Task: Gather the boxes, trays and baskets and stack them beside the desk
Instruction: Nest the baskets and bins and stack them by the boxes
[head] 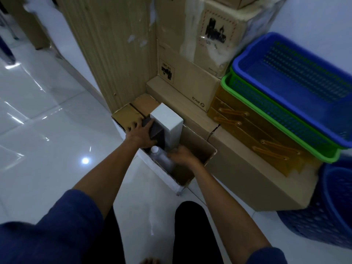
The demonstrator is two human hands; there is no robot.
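Bare forearms in blue sleeves, reaching down into open carton (192,149) on floor, against wooden desk side (114,54). Left hand (140,135), fingers curled round dark box (154,130); right hand (183,156) blurred, fingers' grip on white box (167,121) impossible to tell. Best: seat both boxes upright, snug. Carton's long axis running from desk side toward camera, mouth up.
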